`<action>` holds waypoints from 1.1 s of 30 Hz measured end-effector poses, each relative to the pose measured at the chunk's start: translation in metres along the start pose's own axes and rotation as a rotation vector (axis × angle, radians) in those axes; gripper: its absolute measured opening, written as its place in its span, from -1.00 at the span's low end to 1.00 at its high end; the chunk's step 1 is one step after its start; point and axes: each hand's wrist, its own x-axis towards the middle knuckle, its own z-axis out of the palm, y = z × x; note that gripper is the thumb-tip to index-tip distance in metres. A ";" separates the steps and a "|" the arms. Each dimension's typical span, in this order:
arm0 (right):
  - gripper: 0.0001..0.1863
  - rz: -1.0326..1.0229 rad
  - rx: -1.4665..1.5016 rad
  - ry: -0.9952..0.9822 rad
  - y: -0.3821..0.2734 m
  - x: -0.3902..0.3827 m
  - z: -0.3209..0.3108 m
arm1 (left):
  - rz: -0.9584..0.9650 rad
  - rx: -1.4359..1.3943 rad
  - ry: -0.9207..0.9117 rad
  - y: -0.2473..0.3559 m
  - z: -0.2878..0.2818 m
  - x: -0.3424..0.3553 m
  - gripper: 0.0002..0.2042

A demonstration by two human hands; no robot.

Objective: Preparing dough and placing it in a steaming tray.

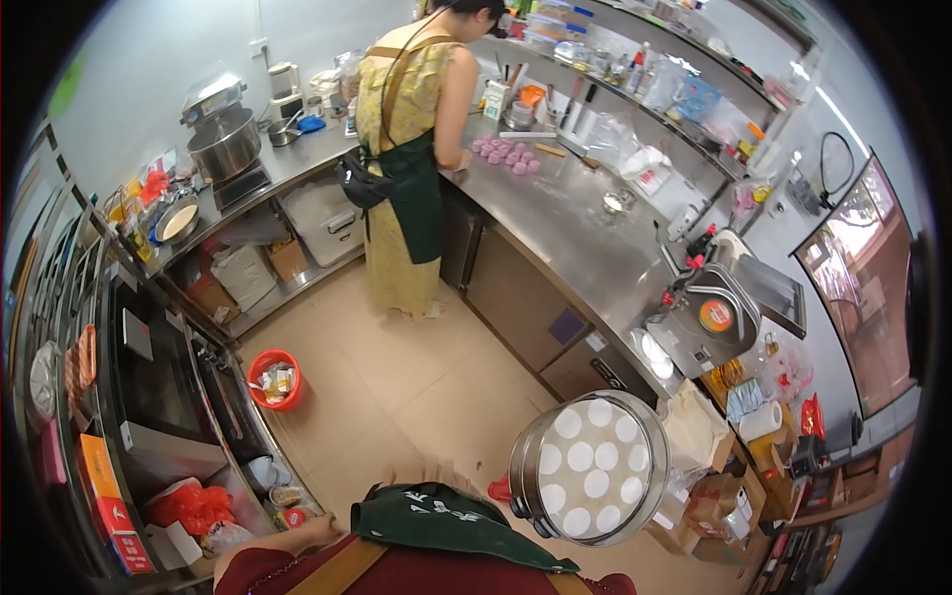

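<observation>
My left forearm (315,535) comes in at the lower edge and runs behind the bib of my green apron (446,516). Just past the bib, smeared fingers (428,472) show over the tiled floor. They look like my left hand, but motion blur hides whether they hold anything. My right hand is out of sight. To the right of the bib stands a round metal steamer (595,488), lined with several white paper discs. A dark side handle (540,526) faces me, and no hand is seen touching it.
A co-worker (407,149) stands at the steel counter (585,248) beside several pink dough balls (506,156). A red bin (278,380) stands on the floor. Ovens (164,387) line the left; a sink (706,315) and cardboard boxes (719,506) are at right.
</observation>
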 end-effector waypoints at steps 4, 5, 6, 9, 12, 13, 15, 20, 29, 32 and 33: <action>-0.37 -0.043 -0.100 -0.005 -0.025 -0.005 -0.001 | 0.252 0.433 0.309 0.038 -0.051 -0.082 -0.45; -0.37 -0.061 -0.124 -0.007 -0.031 -0.001 -0.003 | 0.248 0.426 0.305 0.039 -0.057 -0.086 -0.45; -0.37 -0.079 -0.148 -0.009 -0.037 0.003 -0.006 | 0.386 0.451 0.386 0.040 -0.062 -0.088 -0.47; -0.38 -0.135 -0.208 -0.011 -0.053 0.019 -0.014 | 0.599 0.520 0.406 0.050 -0.073 -0.089 -0.36; -0.38 -0.184 -0.243 -0.006 -0.068 0.033 -0.013 | 0.681 0.561 0.344 0.074 -0.091 -0.084 -0.23; -0.38 -0.200 -0.251 0.000 -0.074 0.039 -0.013 | 0.691 0.545 0.351 0.085 -0.094 -0.080 -0.23; -0.39 -0.239 -0.275 0.019 -0.082 0.055 -0.017 | 0.716 0.508 0.373 0.123 -0.106 -0.069 -0.24; -0.39 -0.320 -0.323 0.073 -0.101 0.099 -0.035 | 0.782 0.431 0.412 0.198 -0.156 -0.043 -0.27; -0.41 -0.420 -0.442 0.132 -0.126 0.159 -0.070 | 0.888 0.247 0.421 0.234 -0.219 -0.006 -0.32; -0.41 -0.451 -0.479 0.116 -0.135 0.174 -0.074 | 0.889 0.172 0.409 0.256 -0.250 0.000 -0.33; -0.41 -0.462 -0.492 0.111 -0.138 0.180 -0.075 | 0.889 0.148 0.405 0.257 -0.258 0.002 -0.34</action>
